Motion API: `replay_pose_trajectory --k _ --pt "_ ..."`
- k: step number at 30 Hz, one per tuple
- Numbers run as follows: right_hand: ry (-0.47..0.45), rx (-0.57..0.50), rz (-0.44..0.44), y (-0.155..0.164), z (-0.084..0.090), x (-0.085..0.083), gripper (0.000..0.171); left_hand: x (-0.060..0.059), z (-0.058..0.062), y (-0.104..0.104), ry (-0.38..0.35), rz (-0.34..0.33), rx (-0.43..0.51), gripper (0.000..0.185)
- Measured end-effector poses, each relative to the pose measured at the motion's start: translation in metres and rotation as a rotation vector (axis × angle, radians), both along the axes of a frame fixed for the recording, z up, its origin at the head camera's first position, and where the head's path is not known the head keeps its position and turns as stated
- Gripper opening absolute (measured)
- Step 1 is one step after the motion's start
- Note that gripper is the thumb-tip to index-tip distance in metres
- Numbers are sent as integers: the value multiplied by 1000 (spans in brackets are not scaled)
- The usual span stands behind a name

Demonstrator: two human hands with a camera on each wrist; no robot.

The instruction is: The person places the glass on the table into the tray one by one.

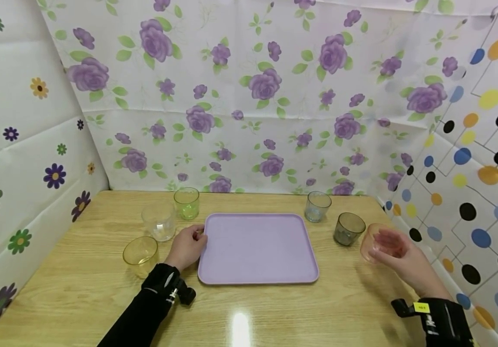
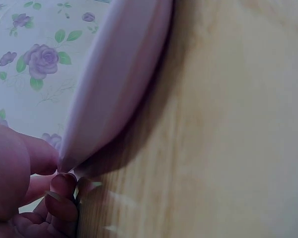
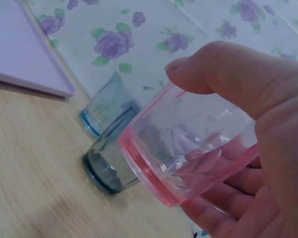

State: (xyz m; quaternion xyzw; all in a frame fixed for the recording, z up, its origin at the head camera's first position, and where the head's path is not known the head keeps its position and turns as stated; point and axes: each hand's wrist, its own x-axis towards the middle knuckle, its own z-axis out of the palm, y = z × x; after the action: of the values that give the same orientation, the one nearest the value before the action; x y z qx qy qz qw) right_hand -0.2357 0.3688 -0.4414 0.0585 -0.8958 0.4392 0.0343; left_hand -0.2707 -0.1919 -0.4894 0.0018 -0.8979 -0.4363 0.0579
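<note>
A lilac rectangular tray [image 1: 257, 248] lies on the wooden table. My left hand [image 1: 188, 248] pinches its left edge; the left wrist view shows thumb and fingertips at the tray's rim [image 2: 116, 74]. On the right side, my right hand [image 1: 394, 253] holds a pink glass [image 1: 367, 245], thumb on one side and fingers around the other. In the right wrist view the pink glass [image 3: 174, 153] looks empty. Whether its base touches the table, I cannot tell. A dark grey glass [image 1: 348, 230] stands just left of it, with a light blue glass [image 1: 317, 208] farther back.
Left of the tray stand a green glass [image 1: 186, 205], a clear glass [image 1: 159, 222] and a yellow glass [image 1: 141, 258], close to my left hand and forearm. Floral sheeting [image 1: 266, 120] rises behind the table, and a dotted sheet [image 1: 470, 193] borders its right side.
</note>
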Motion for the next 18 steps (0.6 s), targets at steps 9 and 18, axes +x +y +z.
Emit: replay_pose_trajectory --k 9,18 --pt "-48 6 4 -4 12 -5 83 0 0 0 -23 4 12 44" --pt "-2 40 -10 -15 23 -6 84 -2 -1 0 -51 10 8 45"
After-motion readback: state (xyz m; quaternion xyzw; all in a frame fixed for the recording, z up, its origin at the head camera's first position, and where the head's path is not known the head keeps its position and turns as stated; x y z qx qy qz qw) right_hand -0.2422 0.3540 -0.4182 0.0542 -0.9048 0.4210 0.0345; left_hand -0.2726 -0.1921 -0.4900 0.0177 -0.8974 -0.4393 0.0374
